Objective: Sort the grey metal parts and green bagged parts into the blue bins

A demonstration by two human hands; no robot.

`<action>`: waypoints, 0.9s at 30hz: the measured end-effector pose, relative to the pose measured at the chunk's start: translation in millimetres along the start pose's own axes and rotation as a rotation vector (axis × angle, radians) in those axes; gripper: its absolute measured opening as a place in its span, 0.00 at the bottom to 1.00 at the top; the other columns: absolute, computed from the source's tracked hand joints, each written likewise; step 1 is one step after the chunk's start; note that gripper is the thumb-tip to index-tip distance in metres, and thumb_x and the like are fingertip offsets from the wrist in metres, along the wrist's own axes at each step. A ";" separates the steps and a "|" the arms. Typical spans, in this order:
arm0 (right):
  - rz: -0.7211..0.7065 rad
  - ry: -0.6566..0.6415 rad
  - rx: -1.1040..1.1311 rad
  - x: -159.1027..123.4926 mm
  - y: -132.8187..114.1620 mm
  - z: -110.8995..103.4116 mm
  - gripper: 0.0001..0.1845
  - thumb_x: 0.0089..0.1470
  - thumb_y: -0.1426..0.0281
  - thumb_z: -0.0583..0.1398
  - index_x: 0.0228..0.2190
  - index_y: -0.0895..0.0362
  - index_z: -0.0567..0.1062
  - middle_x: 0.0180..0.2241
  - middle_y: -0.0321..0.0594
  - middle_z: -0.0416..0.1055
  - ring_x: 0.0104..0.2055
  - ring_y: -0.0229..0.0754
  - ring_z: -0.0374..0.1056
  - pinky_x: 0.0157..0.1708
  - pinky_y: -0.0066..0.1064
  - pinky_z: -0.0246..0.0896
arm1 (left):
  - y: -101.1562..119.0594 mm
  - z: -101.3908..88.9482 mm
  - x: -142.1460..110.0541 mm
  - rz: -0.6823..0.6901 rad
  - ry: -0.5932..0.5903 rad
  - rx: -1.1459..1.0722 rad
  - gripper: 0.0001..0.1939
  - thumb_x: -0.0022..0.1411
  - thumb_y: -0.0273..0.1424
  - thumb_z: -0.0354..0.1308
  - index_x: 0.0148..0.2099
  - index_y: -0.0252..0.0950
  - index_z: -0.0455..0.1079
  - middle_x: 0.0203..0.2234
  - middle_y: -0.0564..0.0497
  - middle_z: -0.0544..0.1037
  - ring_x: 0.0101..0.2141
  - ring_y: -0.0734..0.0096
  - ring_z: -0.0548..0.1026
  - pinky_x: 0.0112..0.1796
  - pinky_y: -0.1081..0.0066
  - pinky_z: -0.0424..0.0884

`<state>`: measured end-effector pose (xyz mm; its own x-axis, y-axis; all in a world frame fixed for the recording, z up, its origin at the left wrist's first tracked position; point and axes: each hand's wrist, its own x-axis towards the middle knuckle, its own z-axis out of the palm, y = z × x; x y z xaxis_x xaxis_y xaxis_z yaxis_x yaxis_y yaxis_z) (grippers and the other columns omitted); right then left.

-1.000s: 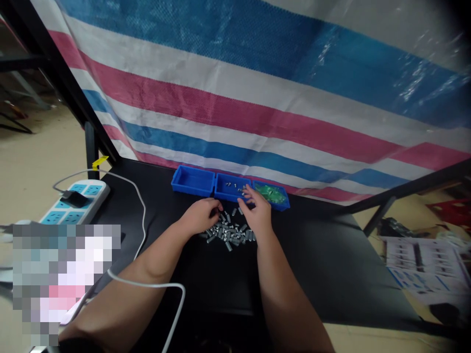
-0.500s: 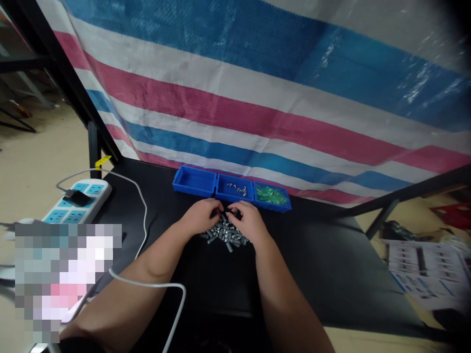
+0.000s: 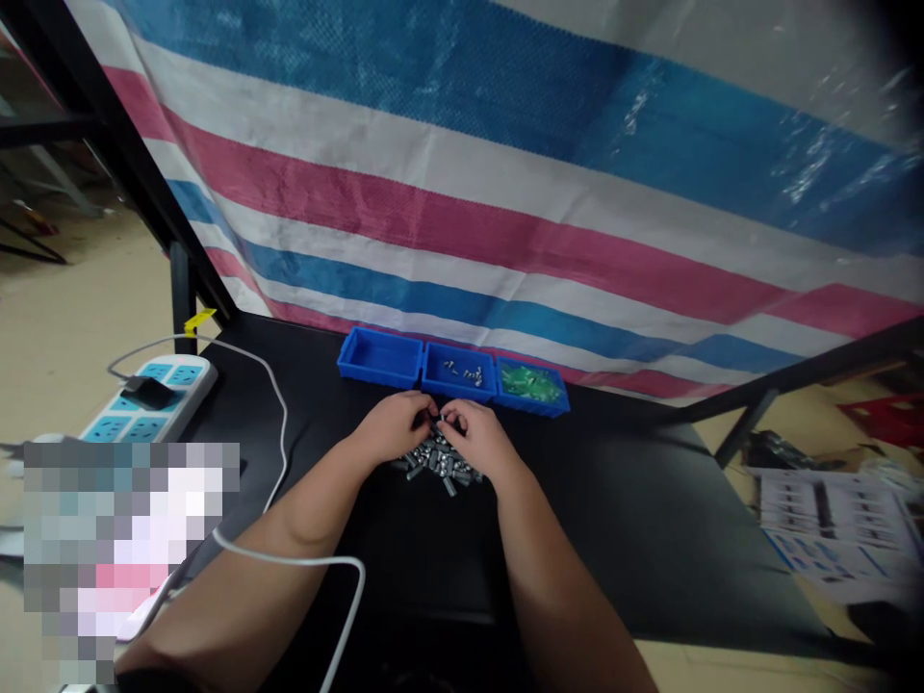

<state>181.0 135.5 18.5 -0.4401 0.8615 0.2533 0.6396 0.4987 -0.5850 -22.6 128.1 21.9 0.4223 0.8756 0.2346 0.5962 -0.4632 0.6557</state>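
A heap of small grey metal parts (image 3: 437, 460) lies on the black table, under and in front of my hands. Above its far left side, my left hand (image 3: 397, 422) is closed, fingertips pinched on something too small to make out. My right hand (image 3: 473, 430) meets it from the other side, its fingers also pinched, with a tiny bright piece at the fingertips that I cannot name. The two hands' fingertips nearly touch. Just beyond them stand three blue bins: the left bin (image 3: 381, 358) is bare inside, the middle bin (image 3: 460, 387) holds several small metal screws, the right bin (image 3: 532, 404) green bags.
A white power strip (image 3: 198, 385) with a black plug (image 3: 146, 391) sits at the left. A white cable (image 3: 283, 423) loops across the table and over my left forearm. Behind the bins hangs a striped tarp (image 3: 448, 212). Printed sheets (image 3: 830, 520) lie beyond the right edge.
My right hand has shifted slightly left, bringing its fingertips up to those of my left hand. The left hand stays almost in place.
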 end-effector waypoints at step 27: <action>-0.013 0.396 0.153 0.5 2.5 -11.6 0.08 0.59 0.68 0.62 0.40 0.54 0.79 0.33 0.40 0.76 0.33 0.41 0.71 0.39 0.35 0.70 | -5.2 -0.8 0.7 -0.036 0.040 0.010 0.13 0.58 0.23 0.54 0.44 0.38 0.74 0.37 0.48 0.78 0.34 0.66 0.76 0.38 0.68 0.71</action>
<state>189.7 138.3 26.1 -0.1519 0.8403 0.5205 0.5213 0.5155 -0.6801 -26.0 131.2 19.2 0.3733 0.8962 0.2398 0.6174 -0.4329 0.6568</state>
